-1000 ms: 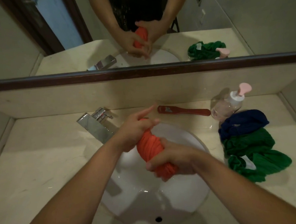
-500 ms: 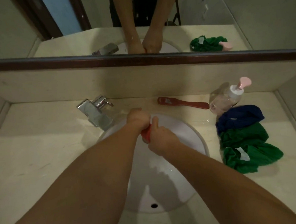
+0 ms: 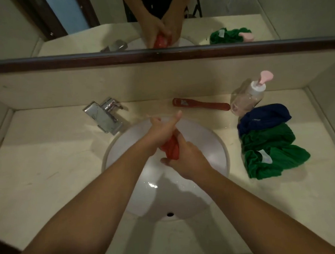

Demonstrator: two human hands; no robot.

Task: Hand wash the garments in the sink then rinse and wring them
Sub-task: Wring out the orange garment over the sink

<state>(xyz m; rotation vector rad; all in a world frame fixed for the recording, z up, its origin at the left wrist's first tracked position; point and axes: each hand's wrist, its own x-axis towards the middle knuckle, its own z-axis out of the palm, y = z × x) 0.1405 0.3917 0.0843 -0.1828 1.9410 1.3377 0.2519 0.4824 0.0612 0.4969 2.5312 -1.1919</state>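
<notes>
I hold the twisted red garment in both hands above the white sink.

My left hand is curled around the garment's far end, with one digit sticking out straight toward the back wall. My right hand wraps around the near end, so only a short bunched roll of cloth shows between them. The faucet stands at the basin's back left. On the counter to the right, a blue garment lies against a green garment, just beside a pump bottle. A red brush lies behind the basin.
</notes>
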